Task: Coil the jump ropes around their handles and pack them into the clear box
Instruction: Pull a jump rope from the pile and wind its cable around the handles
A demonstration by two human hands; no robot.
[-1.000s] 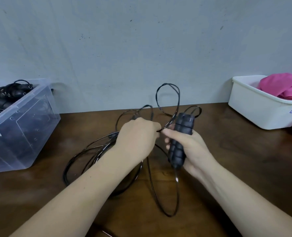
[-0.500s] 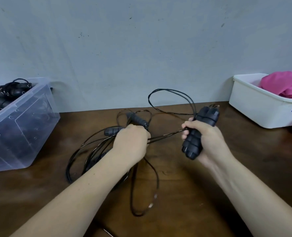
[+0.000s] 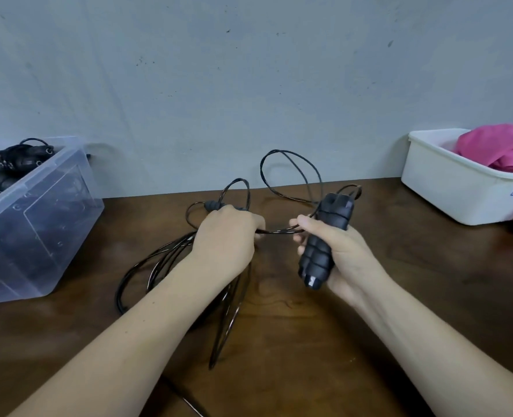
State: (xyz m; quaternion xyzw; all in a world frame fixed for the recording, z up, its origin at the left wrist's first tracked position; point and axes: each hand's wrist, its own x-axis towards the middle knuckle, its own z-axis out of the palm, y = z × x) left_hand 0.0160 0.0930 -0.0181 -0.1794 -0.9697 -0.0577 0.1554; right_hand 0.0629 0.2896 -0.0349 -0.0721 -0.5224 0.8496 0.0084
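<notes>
My right grip (image 3: 342, 257): curled round the paired handles (image 3: 318, 257), long axis near upright.
My left grip (image 3: 225, 239): pinching the rope (image 3: 279, 231), stretched sideways between both hands.
Clear box (image 3: 68, 236): far left on the surface (image 3: 309, 341).

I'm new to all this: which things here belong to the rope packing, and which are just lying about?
Job: black handles in right hand; cord gripped by left hand; loose ropes on table; clear box with packed ropes.
Lying about: white tub; pink cloth.

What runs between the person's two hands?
In the head view, a thin black rope cord spans from the left hand to the right hand gripping black handles.
</notes>
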